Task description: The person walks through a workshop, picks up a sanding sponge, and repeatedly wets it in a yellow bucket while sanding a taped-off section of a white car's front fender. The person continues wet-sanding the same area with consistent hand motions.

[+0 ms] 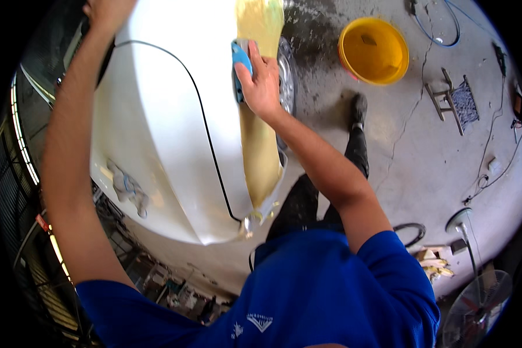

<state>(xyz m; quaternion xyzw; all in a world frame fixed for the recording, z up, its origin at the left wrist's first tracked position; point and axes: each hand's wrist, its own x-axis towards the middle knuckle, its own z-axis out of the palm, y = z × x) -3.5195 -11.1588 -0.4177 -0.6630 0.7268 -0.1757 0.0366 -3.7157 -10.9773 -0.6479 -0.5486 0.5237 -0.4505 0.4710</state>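
Observation:
A white car's bonnet (162,116) lies in front of me, with a dark curved seam along its side. Beyond that seam, the fender has a long strip of yellowish filler (260,153). My right hand (261,81) is closed on a blue sanding block (242,61), which rests at the line between the white paint and the filler. At the top left, my left hand (110,13) reaches over the far side of the bonnet; its fingers are mostly cut off by the picture's edge. A crumpled grey cloth (127,188) lies on the bonnet's front.
A yellow bucket (374,51) stands on the floor to the right, a dark piece inside. Past it are a small stool with a woven seat (463,105) and loose cables (493,127). A fan (478,313) stands at the lower right. The wheel (285,78) sits beside the fender.

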